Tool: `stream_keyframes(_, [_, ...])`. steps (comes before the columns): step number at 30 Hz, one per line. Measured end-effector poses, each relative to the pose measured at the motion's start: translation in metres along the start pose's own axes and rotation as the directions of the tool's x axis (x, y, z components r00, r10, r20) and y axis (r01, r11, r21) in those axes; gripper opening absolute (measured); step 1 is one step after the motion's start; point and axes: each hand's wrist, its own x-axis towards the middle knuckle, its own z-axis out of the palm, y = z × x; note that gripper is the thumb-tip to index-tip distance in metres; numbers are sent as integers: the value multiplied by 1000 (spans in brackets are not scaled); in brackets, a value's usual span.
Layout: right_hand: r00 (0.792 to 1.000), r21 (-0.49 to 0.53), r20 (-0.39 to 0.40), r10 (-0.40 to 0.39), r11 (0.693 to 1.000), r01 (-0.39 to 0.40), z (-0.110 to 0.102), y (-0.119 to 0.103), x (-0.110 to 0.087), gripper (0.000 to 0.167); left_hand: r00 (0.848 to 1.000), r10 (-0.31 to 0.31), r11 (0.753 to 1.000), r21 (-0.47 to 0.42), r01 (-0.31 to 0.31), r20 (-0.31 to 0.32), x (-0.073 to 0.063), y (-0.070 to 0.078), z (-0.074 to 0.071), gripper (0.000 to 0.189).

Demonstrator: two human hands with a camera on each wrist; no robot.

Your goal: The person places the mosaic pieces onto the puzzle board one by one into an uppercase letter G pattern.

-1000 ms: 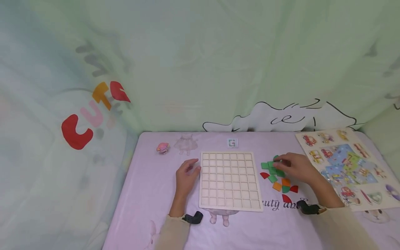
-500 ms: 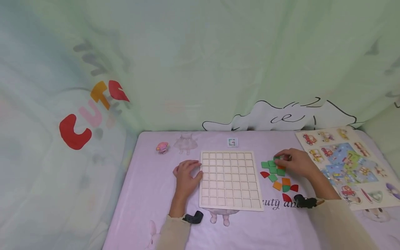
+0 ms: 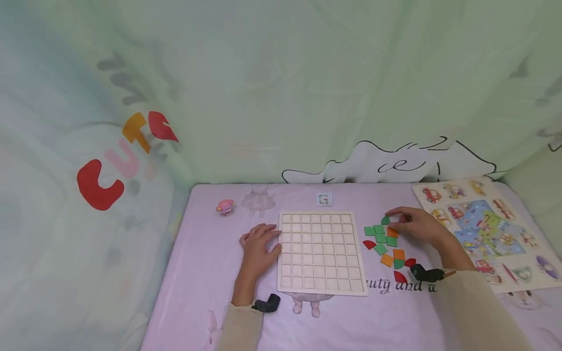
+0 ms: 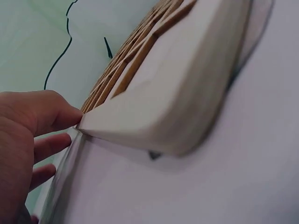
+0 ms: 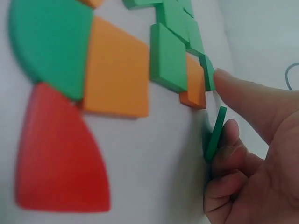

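Observation:
A pale wooden grid board (image 3: 313, 252) lies flat on the table. My left hand (image 3: 258, 251) is at its left side, and the left wrist view shows a fingertip touching the edge, the other fingers loosely bent. Right of the board, my right hand (image 3: 419, 226) is over the far end of a group of coloured pieces. The right wrist view shows a thin green tile (image 5: 215, 134) standing on edge against its curled fingers, the thumb apart. Under the fingertips lie a green quarter-circle piece (image 3: 385, 220) and an orange tile (image 3: 392, 233).
Near these lie several green squares (image 3: 380, 238), more orange tiles (image 3: 398, 254) and red quarter-circle pieces (image 3: 369, 244). A picture puzzle board (image 3: 443, 195) is at the right. A small patterned card (image 3: 324, 199) and a pink figurine (image 3: 225, 207) sit toward the back.
My right hand has drawn slightly away from the green squares, uncovering an orange tile. My left hand's fingers have spread and shifted a little along the board's left edge.

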Motion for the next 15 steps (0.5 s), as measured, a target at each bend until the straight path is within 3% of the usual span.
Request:
stream_keyframes(8, [999,46,19,48,998,-49,-4,5,4,50,999,-26,997,71,23,43,-1,0,-2,31])
stream_keyframes(15, [994,63,52,97,993,-100,-13,13,2,49,999,-29,999,46,27,38,0,1,-1,32])
